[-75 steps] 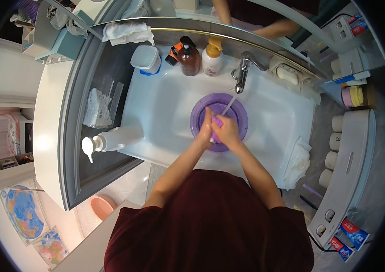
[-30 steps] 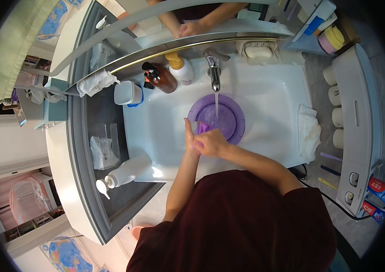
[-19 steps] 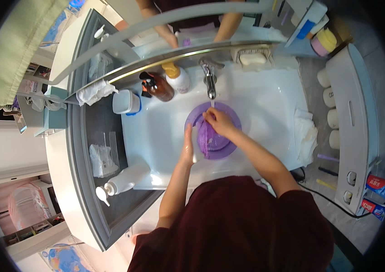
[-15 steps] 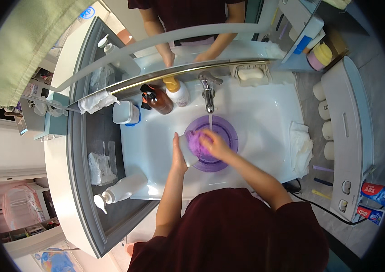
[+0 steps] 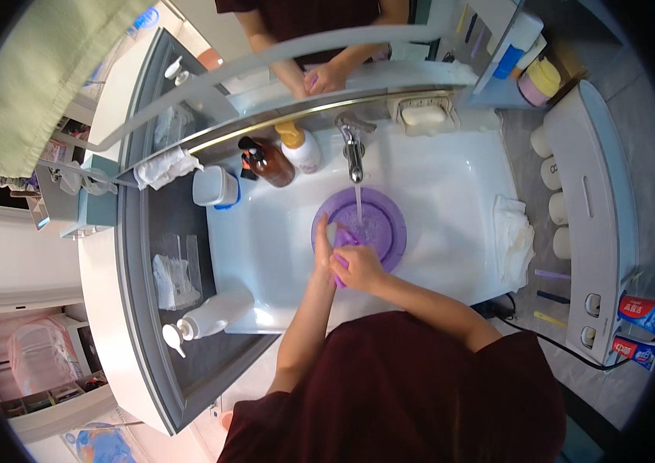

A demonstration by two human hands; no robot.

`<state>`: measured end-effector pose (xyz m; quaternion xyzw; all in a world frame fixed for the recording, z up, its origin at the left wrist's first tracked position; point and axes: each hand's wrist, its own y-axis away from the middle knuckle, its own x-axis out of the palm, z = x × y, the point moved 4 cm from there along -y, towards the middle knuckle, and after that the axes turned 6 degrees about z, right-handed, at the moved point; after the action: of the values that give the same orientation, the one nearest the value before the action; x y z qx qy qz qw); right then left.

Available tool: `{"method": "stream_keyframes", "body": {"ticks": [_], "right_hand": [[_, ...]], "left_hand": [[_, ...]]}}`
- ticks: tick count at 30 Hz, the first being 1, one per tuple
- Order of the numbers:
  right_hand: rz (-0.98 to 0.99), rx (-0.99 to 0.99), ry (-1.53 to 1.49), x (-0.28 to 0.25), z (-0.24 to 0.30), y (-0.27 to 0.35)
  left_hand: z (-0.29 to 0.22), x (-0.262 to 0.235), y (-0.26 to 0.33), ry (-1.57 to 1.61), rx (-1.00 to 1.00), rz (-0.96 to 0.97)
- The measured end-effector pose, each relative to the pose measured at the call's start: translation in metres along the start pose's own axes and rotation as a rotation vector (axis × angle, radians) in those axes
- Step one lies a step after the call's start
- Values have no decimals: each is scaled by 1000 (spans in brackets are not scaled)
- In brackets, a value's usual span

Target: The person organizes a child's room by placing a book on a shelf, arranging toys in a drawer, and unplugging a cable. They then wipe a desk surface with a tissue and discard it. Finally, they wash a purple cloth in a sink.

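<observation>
My left hand (image 5: 323, 245) holds a smooth white object, mostly hidden now, its pale edge (image 5: 332, 233) showing beside my thumb; its kind cannot be told. My right hand (image 5: 360, 268) grips a purple cloth (image 5: 347, 238) and presses it against that object, close to my left wrist. Both hands are over the near left part of a purple basin (image 5: 395, 224). Water runs from the chrome faucet (image 5: 354, 158) into the basin, which stands in the white sink (image 5: 443, 224).
Behind the basin stand a brown bottle (image 5: 272, 166), a white bottle with a yellow top (image 5: 299, 148) and a soap bar in a dish (image 5: 422, 116). A white pump bottle (image 5: 216, 315) leans at the left rim. A white cloth (image 5: 513, 239) lies on the right rim.
My right hand has drawn the purple cloth nearer to me, down toward my left wrist. My left hand has shifted right, and the white object is now mostly covered.
</observation>
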<state>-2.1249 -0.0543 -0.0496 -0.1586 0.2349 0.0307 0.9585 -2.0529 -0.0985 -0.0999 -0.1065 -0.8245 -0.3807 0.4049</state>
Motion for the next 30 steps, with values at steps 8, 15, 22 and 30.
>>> {"method": "stream_keyframes", "body": {"ticks": [8, 15, 22, 30], "right_hand": [[-166, 270, 124, -36, -36, -58], [40, 36, 86, -1, -6, -13], [3, 301, 188, -29, -82, -37], [-168, 335, -327, -34, -45, 14]], "left_hand": [[6, 47, 22, -243, 162, -67], [14, -23, -2, 141, -45, -40], [18, 22, 28, -154, 124, -294], [-11, -17, 12, -564, 447, -326]]}}
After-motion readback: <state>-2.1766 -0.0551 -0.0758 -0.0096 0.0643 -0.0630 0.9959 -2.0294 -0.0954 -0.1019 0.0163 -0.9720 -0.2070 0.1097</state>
